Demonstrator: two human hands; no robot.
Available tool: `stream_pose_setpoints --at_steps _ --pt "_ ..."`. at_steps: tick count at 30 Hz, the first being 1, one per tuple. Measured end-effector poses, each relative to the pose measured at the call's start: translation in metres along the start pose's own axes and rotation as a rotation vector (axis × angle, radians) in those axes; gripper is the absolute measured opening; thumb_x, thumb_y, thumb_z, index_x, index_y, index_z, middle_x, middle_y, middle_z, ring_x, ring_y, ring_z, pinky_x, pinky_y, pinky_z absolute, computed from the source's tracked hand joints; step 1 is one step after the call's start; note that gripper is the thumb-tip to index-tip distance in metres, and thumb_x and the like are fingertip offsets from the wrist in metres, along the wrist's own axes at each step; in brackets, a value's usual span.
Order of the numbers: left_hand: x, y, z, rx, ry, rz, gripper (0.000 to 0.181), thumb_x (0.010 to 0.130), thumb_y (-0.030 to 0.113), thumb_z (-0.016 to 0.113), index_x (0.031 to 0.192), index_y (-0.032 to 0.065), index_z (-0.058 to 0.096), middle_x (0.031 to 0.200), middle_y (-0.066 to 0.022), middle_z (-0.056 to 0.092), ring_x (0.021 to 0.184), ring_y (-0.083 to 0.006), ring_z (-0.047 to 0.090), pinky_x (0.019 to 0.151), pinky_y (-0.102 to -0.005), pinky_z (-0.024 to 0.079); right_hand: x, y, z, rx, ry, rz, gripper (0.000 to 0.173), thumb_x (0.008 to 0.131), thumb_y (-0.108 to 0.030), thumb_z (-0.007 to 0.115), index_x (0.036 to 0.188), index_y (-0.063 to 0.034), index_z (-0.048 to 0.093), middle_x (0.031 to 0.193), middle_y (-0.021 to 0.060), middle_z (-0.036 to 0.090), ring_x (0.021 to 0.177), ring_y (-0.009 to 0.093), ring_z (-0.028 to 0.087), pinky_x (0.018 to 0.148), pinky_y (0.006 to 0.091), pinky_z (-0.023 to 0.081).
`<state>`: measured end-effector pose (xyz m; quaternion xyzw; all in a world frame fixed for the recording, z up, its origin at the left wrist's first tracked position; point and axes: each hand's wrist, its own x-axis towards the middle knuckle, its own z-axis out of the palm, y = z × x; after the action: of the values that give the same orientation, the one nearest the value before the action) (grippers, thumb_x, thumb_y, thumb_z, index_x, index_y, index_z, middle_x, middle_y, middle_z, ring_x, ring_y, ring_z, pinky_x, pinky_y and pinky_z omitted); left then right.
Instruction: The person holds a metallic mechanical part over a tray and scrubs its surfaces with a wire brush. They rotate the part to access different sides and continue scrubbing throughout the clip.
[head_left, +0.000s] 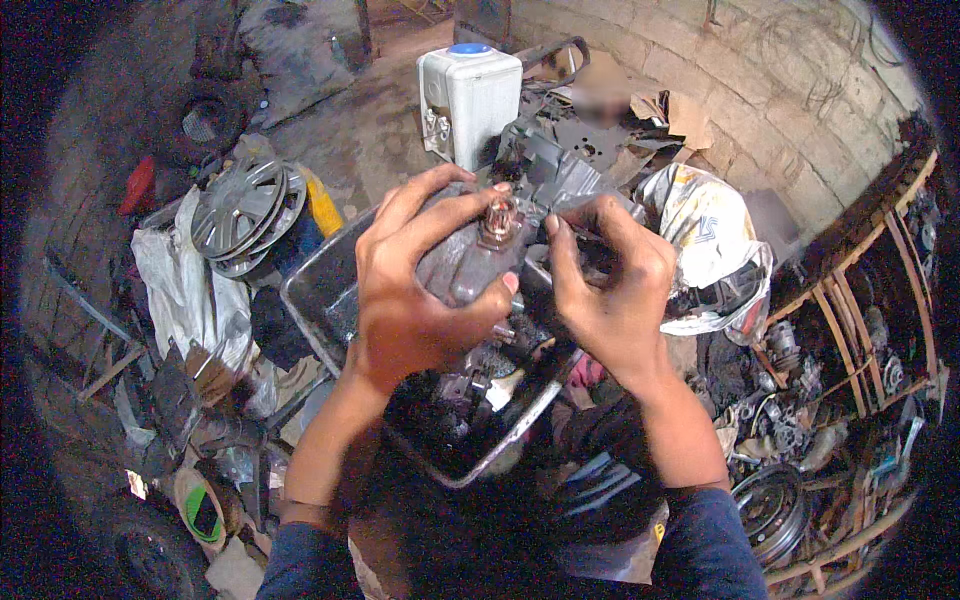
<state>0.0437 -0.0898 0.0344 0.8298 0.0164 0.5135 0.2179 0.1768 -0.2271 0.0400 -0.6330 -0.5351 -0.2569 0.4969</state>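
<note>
My left hand (420, 277) is wrapped around a grey metal part (465, 266), its fingers over the top and the thumb at the lower right edge. A coppery round fitting (499, 221) stands up from that part near the fingertips. To its right, my right hand (611, 277) has thumb and index finger pinched together at the part's edge; whether something small is between them cannot be told. Both hands are above a black metal tray (319, 349) with a pale rim, which holds several mixed small parts, mostly in shadow.
Stacked wheel covers (244, 214) lie at the left, a white plastic container (480, 97) with a blue cap stands behind. At the right are a white sack (705, 232) of parts, a wheel rim (772, 514) and a wooden rack (844, 337). A tyre (154, 551) lies lower left.
</note>
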Motion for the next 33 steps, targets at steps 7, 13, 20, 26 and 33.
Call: stream_pose_setpoints --at_steps 7,13,20,26,33 --pt "0.001 0.001 0.002 0.043 0.015 -0.001 0.056 0.058 0.018 0.080 0.113 0.0080 0.074 0.117 -0.0187 0.066 0.106 -0.0364 0.065 0.096 -0.0423 0.050 -0.005 -0.004 0.002 0.055 0.020 -0.002 0.017 0.079 0.002 0.071 0.077 -0.0007 0.054 0.065 0.0177 0.055 0.056 0.036 0.059 0.054 0.0424 0.045" --pt "-0.002 -0.005 -0.002 -0.011 -0.003 -0.037 0.056 0.058 0.018 0.079 0.113 0.0075 0.074 0.118 -0.0189 0.065 0.105 -0.0364 0.065 0.096 -0.0414 0.050 -0.002 -0.006 -0.001 0.056 0.030 0.033 0.016 0.081 0.002 0.071 0.082 0.0003 0.056 0.067 0.0197 0.058 0.060 0.039 0.061 0.054 0.0422 0.046" --pt "0.001 0.012 0.001 -0.039 -0.043 0.012 0.057 0.057 0.018 0.079 0.113 0.0075 0.074 0.116 -0.0192 0.066 0.106 -0.0365 0.065 0.097 -0.0421 0.049 0.010 0.004 0.003 0.063 0.110 0.107 0.007 0.083 0.000 0.072 0.083 0.0003 0.065 0.074 0.0171 0.066 0.062 0.030 0.068 0.056 0.0371 0.050" --pt "0.001 0.002 -0.001 -0.009 -0.020 -0.027 0.056 0.057 0.018 0.079 0.113 0.0078 0.074 0.116 -0.0197 0.067 0.107 -0.0359 0.065 0.098 -0.0418 0.049 0.010 0.004 -0.018 0.108 0.035 0.185 0.006 0.086 -0.001 0.069 0.092 -0.0004 0.070 0.083 0.0168 0.070 0.073 0.029 0.071 0.067 0.0364 0.054" --pt "0.001 -0.002 -0.001 -0.017 -0.031 -0.011 0.057 0.057 0.019 0.080 0.113 0.0075 0.074 0.116 -0.0197 0.067 0.108 -0.0359 0.065 0.098 -0.0412 0.049 0.005 -0.001 -0.029 0.119 -0.091 0.224 0.009 0.085 0.000 0.068 0.094 -0.0005 0.069 0.084 0.0180 0.070 0.078 0.031 0.072 0.068 0.0376 0.054"
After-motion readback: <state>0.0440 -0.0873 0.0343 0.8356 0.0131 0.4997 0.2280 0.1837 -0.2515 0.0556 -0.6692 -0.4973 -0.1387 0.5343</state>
